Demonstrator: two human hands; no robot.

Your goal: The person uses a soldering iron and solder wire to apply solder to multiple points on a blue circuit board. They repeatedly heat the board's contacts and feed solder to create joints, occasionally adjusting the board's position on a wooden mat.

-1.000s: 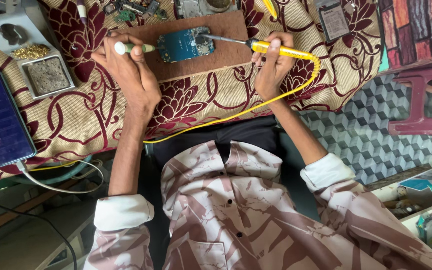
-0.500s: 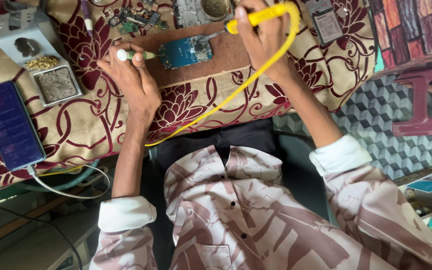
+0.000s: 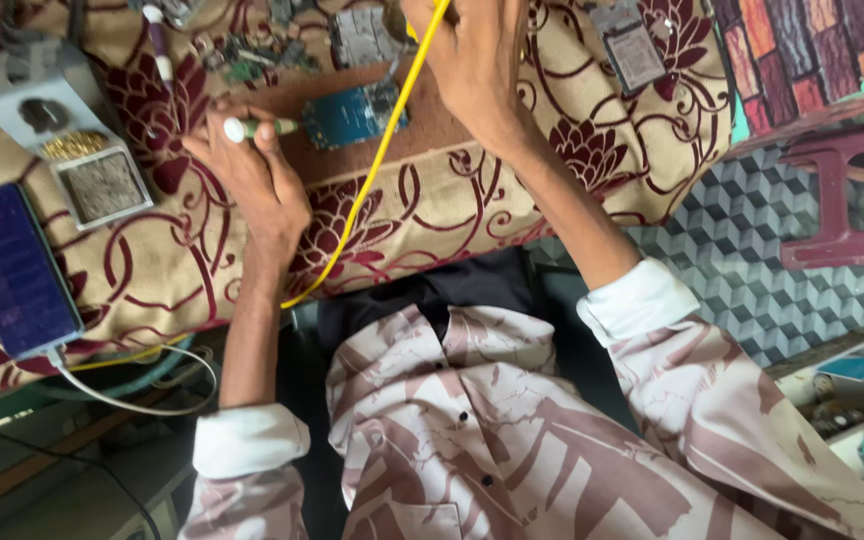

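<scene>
A small blue circuit board [image 3: 352,115] lies on a brown wooden pad [image 3: 432,125] on the floral-cloth table [image 3: 472,210]. My left hand [image 3: 257,185] rests beside the board's left end and grips a thin green and white pen-like tool [image 3: 252,128], whose tip meets the board's edge. My right hand [image 3: 477,60] is raised at the far side of the table, past the board. It is closed round a yellow soldering iron, mostly hidden in the fist. The iron's yellow cable [image 3: 377,160] runs down across the pad and over the table's near edge.
A dark blue phone [image 3: 12,270] with a white cable lies at the left. A white stand [image 3: 62,150] beside it holds a sponge and brass wool. More circuit boards [image 3: 362,35] lie at the far edge. A red plastic stool [image 3: 842,200] stands on patterned floor at right.
My right hand has lifted the yellow iron off the blue board and carried it up to the far edge of the table. My left hand stays at the board with its tool.
</scene>
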